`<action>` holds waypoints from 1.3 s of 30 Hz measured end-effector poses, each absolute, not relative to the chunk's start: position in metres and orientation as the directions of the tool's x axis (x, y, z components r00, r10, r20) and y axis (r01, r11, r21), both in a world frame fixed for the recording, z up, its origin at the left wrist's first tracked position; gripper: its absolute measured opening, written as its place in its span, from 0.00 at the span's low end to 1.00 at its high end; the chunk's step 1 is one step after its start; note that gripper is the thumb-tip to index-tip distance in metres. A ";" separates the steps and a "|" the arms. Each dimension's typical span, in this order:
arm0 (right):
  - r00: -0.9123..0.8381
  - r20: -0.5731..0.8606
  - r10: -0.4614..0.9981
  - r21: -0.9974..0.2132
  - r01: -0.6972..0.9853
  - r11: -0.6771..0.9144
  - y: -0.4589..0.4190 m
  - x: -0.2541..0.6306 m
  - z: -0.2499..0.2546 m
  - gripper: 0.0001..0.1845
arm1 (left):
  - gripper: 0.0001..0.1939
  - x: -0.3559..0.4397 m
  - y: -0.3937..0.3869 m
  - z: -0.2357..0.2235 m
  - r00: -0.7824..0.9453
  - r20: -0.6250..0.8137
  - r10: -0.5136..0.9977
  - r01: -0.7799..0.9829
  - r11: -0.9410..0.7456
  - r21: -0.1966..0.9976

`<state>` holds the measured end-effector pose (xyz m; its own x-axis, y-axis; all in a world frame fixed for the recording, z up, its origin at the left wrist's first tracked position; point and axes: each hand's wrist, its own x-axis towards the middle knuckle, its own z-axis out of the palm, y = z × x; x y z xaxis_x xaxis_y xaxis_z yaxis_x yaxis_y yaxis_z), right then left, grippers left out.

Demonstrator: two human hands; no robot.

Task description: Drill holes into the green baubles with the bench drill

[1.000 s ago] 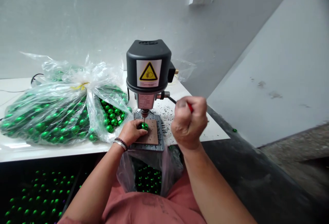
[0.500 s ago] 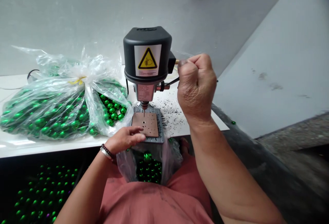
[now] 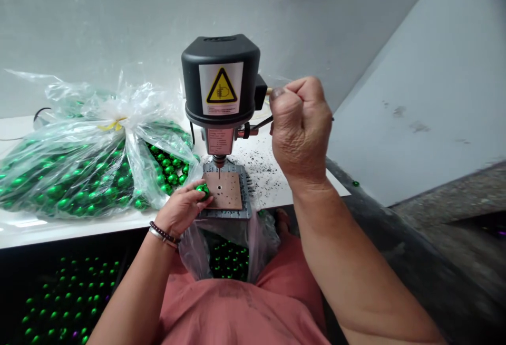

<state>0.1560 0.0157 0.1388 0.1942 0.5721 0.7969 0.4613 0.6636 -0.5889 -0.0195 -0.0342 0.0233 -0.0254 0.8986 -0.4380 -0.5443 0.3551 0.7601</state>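
Observation:
Between the fingers of my left hand (image 3: 182,205) is a shiny green ball (image 3: 202,192), held at the left edge of a brown board (image 3: 229,197). The board lies on the grey base (image 3: 245,209) of a black-topped drill press (image 3: 221,86), and a small hole shows in it below the thin drill bit (image 3: 220,173). Raised at the right of the machine, my right hand (image 3: 302,131) is closed around the feed lever (image 3: 264,122); its fist hides the lever's end. The bit stands above the board, touching nothing.
A tied clear plastic bag (image 3: 79,176) full of green balls covers the table's left side. Dark shavings (image 3: 259,168) litter the white table (image 3: 334,189) at the right. An open plastic bag (image 3: 256,255) with green balls hangs below the base. More balls (image 3: 67,297) lie at lower left.
My right hand went up with the lever and the bit rose. One ball left the board and dropped toward the bag below; my left hand now has a ball at the board's left edge.

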 end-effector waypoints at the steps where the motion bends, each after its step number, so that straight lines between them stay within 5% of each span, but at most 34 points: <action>1: 0.192 0.794 0.576 -0.591 0.464 0.660 0.016 0.156 0.141 0.12 | 0.17 -0.019 -0.035 0.021 -0.041 -0.411 0.911 -0.493 0.339 0.801; 7: 0.163 0.715 0.680 -0.671 0.437 0.600 0.030 0.159 0.159 0.15 | 0.27 -0.021 -0.024 0.010 -0.102 -0.219 0.970 0.078 0.227 0.971; 16: 0.182 0.566 0.804 -0.778 0.440 0.448 0.056 0.158 0.177 0.19 | 0.19 -0.019 -0.006 0.003 -0.001 -0.072 0.997 0.552 0.060 0.831; 30: 0.205 0.545 0.813 -0.769 0.508 0.388 0.063 0.157 0.178 0.21 | 0.14 -0.006 0.001 0.019 0.051 -0.007 0.999 0.643 -0.027 0.765; 39: 0.207 0.542 0.815 -0.774 0.501 0.387 0.064 0.157 0.176 0.21 | 0.22 -0.002 0.008 0.013 0.062 -0.081 0.995 0.661 0.020 0.750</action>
